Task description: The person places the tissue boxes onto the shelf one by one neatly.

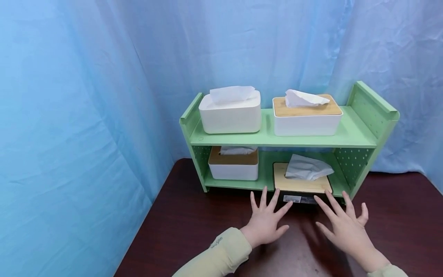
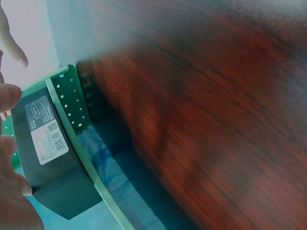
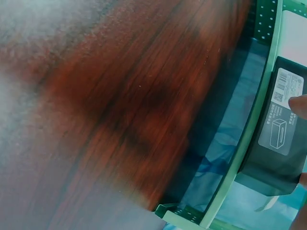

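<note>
A black tissue box with a pale wood lid (image 1: 282, 181) sits at the right of the lower shelf, a white tissue (image 1: 308, 168) sticking up from it. Its black front carries a label (image 2: 46, 136), also visible in the right wrist view. My left hand (image 1: 264, 223) is spread before the box's left front corner, fingers straight. Before its right front corner is my right hand (image 1: 346, 227), likewise spread, the little finger somewhat bent. Neither hand grips anything. Fingertips overlap the box in the wrist views; I cannot tell whether they touch it.
The green two-tier shelf (image 1: 283, 144) stands on a dark wood table (image 1: 194, 231). On top are a plain white tissue box (image 1: 231, 120) and a white one with a wood lid (image 1: 306, 126). Another wood-lidded box (image 1: 233, 171) sits lower left. Blue curtains (image 1: 86, 96) hang behind and at the left.
</note>
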Action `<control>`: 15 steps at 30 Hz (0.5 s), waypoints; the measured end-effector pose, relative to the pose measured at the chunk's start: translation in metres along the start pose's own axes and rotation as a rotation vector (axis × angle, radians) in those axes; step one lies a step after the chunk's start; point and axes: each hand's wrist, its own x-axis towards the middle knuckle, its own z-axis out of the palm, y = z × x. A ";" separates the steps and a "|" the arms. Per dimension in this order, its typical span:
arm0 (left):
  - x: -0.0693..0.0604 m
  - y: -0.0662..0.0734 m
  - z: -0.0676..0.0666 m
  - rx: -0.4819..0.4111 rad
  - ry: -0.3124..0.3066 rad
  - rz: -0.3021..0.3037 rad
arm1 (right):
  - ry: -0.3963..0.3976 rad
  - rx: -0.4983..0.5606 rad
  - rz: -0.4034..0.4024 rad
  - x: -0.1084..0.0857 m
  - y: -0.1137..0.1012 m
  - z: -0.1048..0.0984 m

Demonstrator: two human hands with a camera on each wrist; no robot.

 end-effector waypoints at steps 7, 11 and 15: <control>0.016 0.000 0.000 0.008 0.001 -0.051 | -0.055 -0.027 0.025 0.009 0.006 0.003; 0.028 -0.002 -0.001 0.027 0.003 -0.074 | -0.096 -0.047 0.047 0.017 0.011 0.005; 0.038 -0.003 -0.001 0.038 -0.028 -0.097 | -0.140 -0.053 0.059 0.024 0.014 0.005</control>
